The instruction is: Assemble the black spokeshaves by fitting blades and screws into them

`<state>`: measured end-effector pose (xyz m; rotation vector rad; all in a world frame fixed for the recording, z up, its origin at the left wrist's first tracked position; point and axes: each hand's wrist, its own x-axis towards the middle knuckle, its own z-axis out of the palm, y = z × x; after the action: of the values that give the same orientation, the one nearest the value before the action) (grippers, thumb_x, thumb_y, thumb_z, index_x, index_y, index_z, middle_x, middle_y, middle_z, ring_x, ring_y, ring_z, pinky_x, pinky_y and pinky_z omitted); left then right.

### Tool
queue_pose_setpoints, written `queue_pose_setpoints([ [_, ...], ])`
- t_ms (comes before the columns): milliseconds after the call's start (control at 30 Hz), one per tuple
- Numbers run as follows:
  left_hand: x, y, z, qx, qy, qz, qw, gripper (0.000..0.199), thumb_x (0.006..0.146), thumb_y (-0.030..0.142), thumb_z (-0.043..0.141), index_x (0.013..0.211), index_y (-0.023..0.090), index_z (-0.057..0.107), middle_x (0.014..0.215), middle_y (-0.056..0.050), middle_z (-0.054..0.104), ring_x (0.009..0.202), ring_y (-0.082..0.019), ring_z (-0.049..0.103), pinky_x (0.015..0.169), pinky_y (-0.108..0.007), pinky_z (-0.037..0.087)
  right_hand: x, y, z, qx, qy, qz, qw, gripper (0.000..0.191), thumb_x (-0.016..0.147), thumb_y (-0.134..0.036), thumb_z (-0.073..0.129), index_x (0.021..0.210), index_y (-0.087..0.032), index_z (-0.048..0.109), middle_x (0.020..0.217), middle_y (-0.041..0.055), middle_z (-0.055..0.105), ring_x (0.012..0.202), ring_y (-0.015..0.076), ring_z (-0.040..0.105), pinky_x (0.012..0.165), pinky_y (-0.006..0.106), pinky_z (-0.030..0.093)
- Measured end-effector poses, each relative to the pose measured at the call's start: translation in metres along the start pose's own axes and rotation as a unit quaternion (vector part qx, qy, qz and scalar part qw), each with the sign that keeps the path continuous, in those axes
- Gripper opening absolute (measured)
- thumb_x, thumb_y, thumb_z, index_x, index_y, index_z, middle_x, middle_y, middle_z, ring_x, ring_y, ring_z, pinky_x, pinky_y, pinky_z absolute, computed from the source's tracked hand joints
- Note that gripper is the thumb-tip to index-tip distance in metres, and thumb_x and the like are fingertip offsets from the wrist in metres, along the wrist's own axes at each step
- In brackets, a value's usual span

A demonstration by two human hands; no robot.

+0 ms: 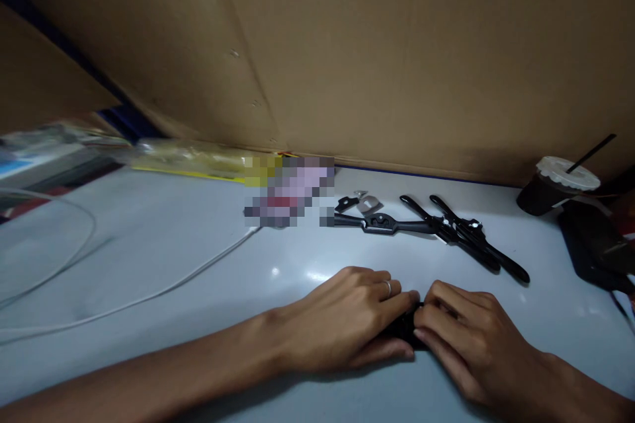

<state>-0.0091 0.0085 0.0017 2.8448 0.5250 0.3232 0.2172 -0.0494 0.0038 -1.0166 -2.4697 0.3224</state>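
Note:
Both of my hands close around a black tool (403,326) low on the table; what shows between the fingers looks like the middle of a spokeshave, and the rest is covered. From the left, my left hand (350,320) with a ring grips it between thumb and fingers. On its other side, the bent fingers of my right hand (471,334) pinch it. Beyond my hands lies a dark spokeshave body (381,223) without its blade. Two black spokeshaves (449,231) (479,238) rest side by side, slanting, at its right end.
Behind the spokeshave body are a black cap plate (346,203), a grey blade (368,203) and a small screw (360,193). A blurred-out phone-like item (292,195) has a white cable (198,272). A lidded drink cup (555,185) stands right, near a black case (590,244). Cardboard (347,46) walls the back.

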Motion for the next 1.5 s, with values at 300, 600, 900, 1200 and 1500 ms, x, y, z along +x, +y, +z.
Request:
queue_pose_setpoints([
  [300, -0.0004, -0.0004, 0.0022, -0.004, 0.009, 0.001, 1.000, 0.032, 0.103, 0.049, 0.053, 0.100, 0.018, 0.060, 0.080, -0.003, 0.067, 0.067, -0.018, 0.059, 0.058, -0.032, 0.042, 0.0016, 0.0031, 0.0002, 0.014, -0.015, 0.015, 1.000, 0.020, 0.102, -0.016, 0.045, 0.091, -0.019, 0.061, 0.079, 0.0010, 0.060, 0.067, 0.0141, 0.052, 0.061, 0.030, 0.038],
  [600, -0.0008, -0.0014, 0.0014, 0.001, 0.015, 0.009, 1.000, 0.032, 0.102, 0.049, 0.054, 0.099, 0.017, 0.060, 0.082, -0.003, 0.067, 0.066, -0.017, 0.058, 0.057, -0.032, 0.042, 0.0010, 0.0018, 0.0029, 0.035, 0.015, 0.063, 0.997, 0.008, 0.100, -0.016, 0.050, 0.097, -0.018, 0.057, 0.082, 0.0003, 0.062, 0.070, 0.0134, 0.056, 0.063, 0.029, 0.039],
  [900, 0.0000, -0.0002, 0.0008, -0.001, 0.006, 0.001, 1.000, 0.030, 0.100, 0.047, 0.059, 0.099, 0.017, 0.059, 0.080, -0.002, 0.065, 0.067, -0.018, 0.058, 0.057, -0.033, 0.041, 0.0041, 0.0010, -0.0025, 0.023, -0.008, 0.014, 1.000, 0.020, 0.099, -0.016, 0.048, 0.087, -0.018, 0.064, 0.079, 0.0013, 0.056, 0.066, 0.0131, 0.049, 0.060, 0.028, 0.036],
  [1200, -0.0004, -0.0011, 0.0022, 0.007, 0.019, 0.007, 1.000, 0.031, 0.100, 0.048, 0.058, 0.099, 0.018, 0.059, 0.081, -0.001, 0.066, 0.065, -0.017, 0.057, 0.056, -0.033, 0.042, 0.0038, 0.0031, 0.0026, 0.063, 0.013, 0.069, 0.996, 0.009, 0.100, -0.016, 0.049, 0.098, -0.017, 0.058, 0.082, 0.0004, 0.060, 0.068, 0.0125, 0.054, 0.063, 0.028, 0.040],
  [1500, -0.0006, -0.0008, 0.0020, 0.001, 0.009, 0.000, 1.000, 0.031, 0.101, 0.048, 0.057, 0.096, 0.018, 0.060, 0.079, -0.002, 0.065, 0.066, -0.017, 0.058, 0.058, -0.032, 0.042, 0.0057, 0.0048, -0.0021, 0.052, -0.005, 0.010, 0.999, 0.020, 0.101, -0.018, 0.050, 0.086, -0.018, 0.064, 0.078, 0.0009, 0.054, 0.066, 0.0128, 0.049, 0.060, 0.028, 0.036],
])
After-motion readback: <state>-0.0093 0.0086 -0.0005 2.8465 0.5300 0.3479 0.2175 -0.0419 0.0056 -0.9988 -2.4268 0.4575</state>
